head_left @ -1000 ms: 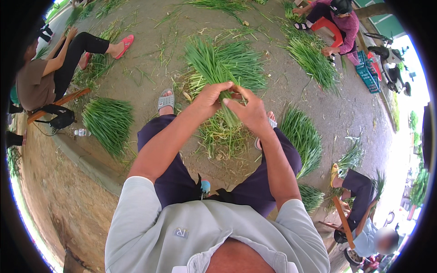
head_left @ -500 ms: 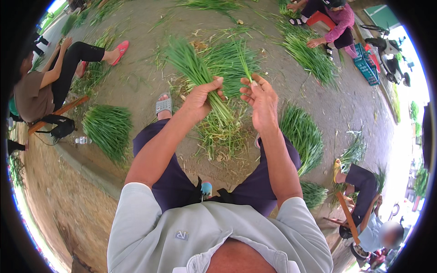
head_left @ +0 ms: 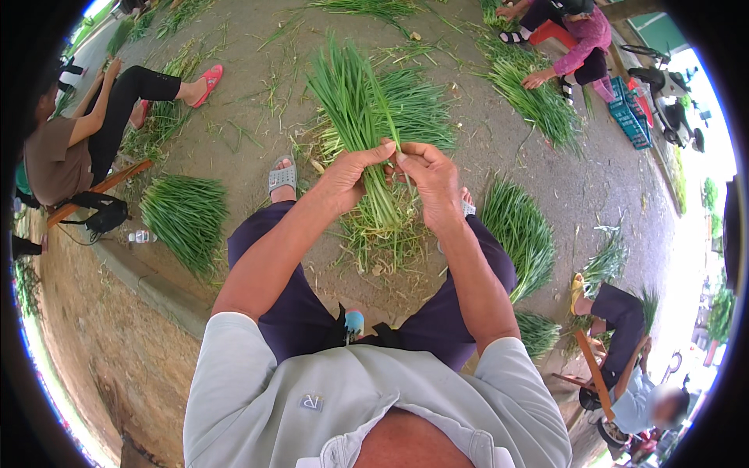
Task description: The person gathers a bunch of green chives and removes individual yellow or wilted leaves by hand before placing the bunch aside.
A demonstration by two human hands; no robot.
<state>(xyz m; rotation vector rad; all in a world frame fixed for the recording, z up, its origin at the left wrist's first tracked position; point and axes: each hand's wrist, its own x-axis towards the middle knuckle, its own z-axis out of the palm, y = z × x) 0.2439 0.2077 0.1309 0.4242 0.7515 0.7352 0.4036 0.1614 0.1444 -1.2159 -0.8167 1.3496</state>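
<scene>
My left hand [head_left: 347, 178] is wrapped round a thick bunch of garlic chives [head_left: 343, 97], leafy tops pointing away from me and pale stem ends toward me. Close on its right, my right hand [head_left: 431, 181] pinches a thin chive stalk [head_left: 385, 113] beside the bunch, fingertips almost meeting the left thumb. Just beyond lies a loose pile of chives [head_left: 421, 113] on the ground. Yellowish leaf trimmings [head_left: 390, 249] are scattered beneath my hands, between my feet.
Chive heaps flank my legs, one on the left [head_left: 183, 222] and one on the right [head_left: 516, 234]. People sit at the left [head_left: 62, 152], upper right [head_left: 581, 43] and lower right [head_left: 640, 398]. A blue crate [head_left: 628, 113] stands near a parked scooter [head_left: 675, 109].
My right hand has moved left and brought its thin stalks against the bunch. The bunch has swung more upright, its tops shifting right.
</scene>
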